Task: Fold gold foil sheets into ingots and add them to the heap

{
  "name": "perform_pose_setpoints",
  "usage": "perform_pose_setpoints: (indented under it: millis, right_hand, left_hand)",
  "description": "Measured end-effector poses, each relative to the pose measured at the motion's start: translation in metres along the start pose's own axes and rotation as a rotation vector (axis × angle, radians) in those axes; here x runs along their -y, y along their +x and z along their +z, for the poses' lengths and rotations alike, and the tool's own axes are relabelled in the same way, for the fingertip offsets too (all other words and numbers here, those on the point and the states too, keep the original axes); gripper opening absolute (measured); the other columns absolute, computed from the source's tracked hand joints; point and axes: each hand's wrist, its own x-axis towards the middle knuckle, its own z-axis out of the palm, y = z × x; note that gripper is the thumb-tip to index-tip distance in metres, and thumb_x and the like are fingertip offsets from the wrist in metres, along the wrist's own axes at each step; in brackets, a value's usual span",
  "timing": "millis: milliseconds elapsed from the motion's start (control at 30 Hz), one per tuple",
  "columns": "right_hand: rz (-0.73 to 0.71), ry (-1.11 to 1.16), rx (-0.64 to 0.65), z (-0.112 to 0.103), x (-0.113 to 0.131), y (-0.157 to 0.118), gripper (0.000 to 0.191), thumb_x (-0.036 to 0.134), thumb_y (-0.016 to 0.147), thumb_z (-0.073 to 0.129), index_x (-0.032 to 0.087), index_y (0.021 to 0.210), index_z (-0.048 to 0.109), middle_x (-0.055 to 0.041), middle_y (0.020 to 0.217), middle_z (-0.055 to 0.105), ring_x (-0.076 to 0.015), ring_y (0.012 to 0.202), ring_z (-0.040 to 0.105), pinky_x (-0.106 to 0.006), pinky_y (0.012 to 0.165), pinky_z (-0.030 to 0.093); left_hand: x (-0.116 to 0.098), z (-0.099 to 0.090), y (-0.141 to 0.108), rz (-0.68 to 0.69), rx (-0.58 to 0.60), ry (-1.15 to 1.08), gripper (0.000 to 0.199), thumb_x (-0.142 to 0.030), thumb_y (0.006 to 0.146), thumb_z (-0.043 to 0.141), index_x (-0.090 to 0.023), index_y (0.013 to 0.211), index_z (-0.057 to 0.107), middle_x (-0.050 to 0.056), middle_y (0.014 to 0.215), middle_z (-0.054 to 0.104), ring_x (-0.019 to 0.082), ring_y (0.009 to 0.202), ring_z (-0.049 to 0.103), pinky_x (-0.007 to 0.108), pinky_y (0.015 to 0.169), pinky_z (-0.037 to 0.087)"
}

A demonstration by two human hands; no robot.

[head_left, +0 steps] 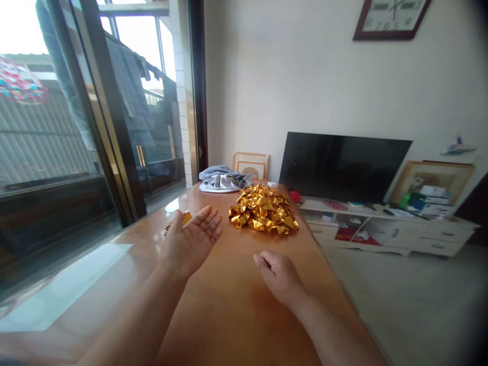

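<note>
My left hand (192,241) is palm up over the wooden table (224,305), fingers spread a little and nothing on the palm. Behind its thumb a bit of gold foil (185,218) shows, partly hidden by the hand. To the right, my right hand (280,274) is curled closed above the table, and whether it holds anything is hidden by its fingers. A heap of shiny gold foil pieces (265,211) lies beyond both hands, apart from them.
Folded cloth (221,179) sits at the table's far end. A pale sheet (68,284) lies along the left side. Glass doors (114,127) stand at left. A television (343,165) rests on a white cabinet (412,234) at right.
</note>
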Motion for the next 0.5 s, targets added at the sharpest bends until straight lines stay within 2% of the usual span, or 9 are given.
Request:
perform_pose_setpoints:
  millis: [67, 133, 233, 267, 300, 367, 500]
  right_hand:
    - [0.008, 0.009, 0.004, 0.001, -0.001, 0.0, 0.04, 0.043, 0.1, 0.044, 0.021, 0.067, 0.042, 0.0031, 0.061, 0.046, -0.0119, 0.058, 0.045, -0.026, 0.057, 0.026]
    - [0.016, 0.018, 0.003, 0.002, -0.001, 0.0, 0.04, 0.043, 0.1, 0.044, 0.021, 0.068, 0.041, 0.0031, 0.062, 0.046, -0.012, 0.059, 0.045, -0.026, 0.057, 0.026]
    - [0.026, 0.028, 0.002, 0.003, -0.001, 0.0, 0.039, 0.043, 0.1, 0.045, 0.021, 0.068, 0.043, 0.003, 0.061, 0.047, -0.0122, 0.059, 0.046, -0.026, 0.058, 0.027]
    - [0.027, 0.028, 0.003, 0.003, -0.001, 0.0, 0.039, 0.044, 0.1, 0.045, 0.021, 0.068, 0.044, 0.0029, 0.061, 0.048, -0.0123, 0.059, 0.047, -0.026, 0.058, 0.028]
    - [0.028, 0.029, 0.004, 0.003, -0.001, 0.0, 0.039, 0.044, 0.1, 0.044, 0.021, 0.068, 0.044, 0.0027, 0.061, 0.048, -0.0125, 0.059, 0.047, -0.026, 0.058, 0.028]
    - [0.031, 0.031, 0.006, 0.003, -0.002, 0.0, 0.04, 0.044, 0.1, 0.044, 0.021, 0.067, 0.044, 0.0022, 0.061, 0.049, -0.0129, 0.059, 0.047, -0.026, 0.058, 0.028]
    - [0.053, 0.043, 0.014, 0.005, -0.004, -0.001, 0.042, 0.047, 0.1, 0.044, 0.022, 0.066, 0.043, 0.0021, 0.06, 0.049, -0.013, 0.058, 0.045, -0.026, 0.057, 0.028]
  left_hand:
    - [0.0, -0.015, 0.016, 0.013, -0.025, -0.016, 0.064, -0.066, 0.096, 0.036, -0.014, 0.113, 0.069, 0.018, 0.12, 0.068, 0.029, 0.115, 0.065, 0.044, 0.09, 0.058]
    - [0.0, -0.025, 0.026, 0.042, -0.04, -0.006, 0.054, -0.063, 0.095, 0.045, -0.015, 0.105, 0.069, 0.015, 0.112, 0.07, 0.026, 0.107, 0.067, 0.041, 0.085, 0.059]
    - [0.0, -0.037, 0.034, 0.17, -0.107, 0.101, 0.017, -0.034, 0.086, 0.072, -0.018, 0.09, 0.066, 0.004, 0.084, 0.067, 0.015, 0.079, 0.066, 0.027, 0.071, 0.055]
    - [-0.001, -0.041, 0.036, 0.226, -0.124, 0.161, 0.015, -0.026, 0.082, 0.076, -0.018, 0.086, 0.065, 0.001, 0.077, 0.064, 0.012, 0.07, 0.062, 0.024, 0.065, 0.052]
    - [-0.003, -0.046, 0.038, 0.281, -0.137, 0.223, 0.018, -0.024, 0.078, 0.079, -0.017, 0.082, 0.063, -0.001, 0.072, 0.06, 0.01, 0.063, 0.058, 0.022, 0.061, 0.049]
    - [-0.008, -0.058, 0.042, 0.39, -0.175, 0.334, 0.027, -0.03, 0.074, 0.082, -0.016, 0.076, 0.059, -0.003, 0.067, 0.057, 0.008, 0.058, 0.052, 0.021, 0.055, 0.042]
    - [-0.02, -0.083, 0.049, 0.548, -0.412, 0.442, 0.037, -0.043, 0.07, 0.082, -0.016, 0.076, 0.057, -0.004, 0.066, 0.056, 0.008, 0.055, 0.049, 0.021, 0.053, 0.038]
